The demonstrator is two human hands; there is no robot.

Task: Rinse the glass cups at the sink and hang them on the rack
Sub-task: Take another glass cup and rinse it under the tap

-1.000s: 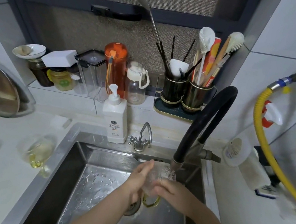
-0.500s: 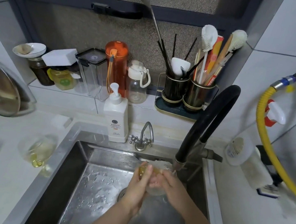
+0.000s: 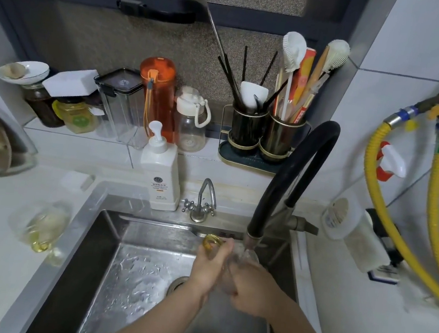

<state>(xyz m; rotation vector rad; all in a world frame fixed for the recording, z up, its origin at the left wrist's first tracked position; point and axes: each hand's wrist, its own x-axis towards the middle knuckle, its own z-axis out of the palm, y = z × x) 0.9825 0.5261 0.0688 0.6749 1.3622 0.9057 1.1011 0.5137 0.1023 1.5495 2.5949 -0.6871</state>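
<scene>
Head view: left hand (image 3: pixel 206 269) and right hand (image 3: pixel 248 290) grip glass cup (image 3: pixel 239 261).

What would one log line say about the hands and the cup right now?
step: rinsing | left hand: holds glass cup | right hand: holds cup | cup: under black faucet, over sink | rack: not visible

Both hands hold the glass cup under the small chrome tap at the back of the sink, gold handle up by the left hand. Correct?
Not quite. The glass cup is under the black hose faucet, not the small chrome tap, which stands apart to the left. The head view shows it. Both the left hand and right hand hold it, gold handle up.
</scene>
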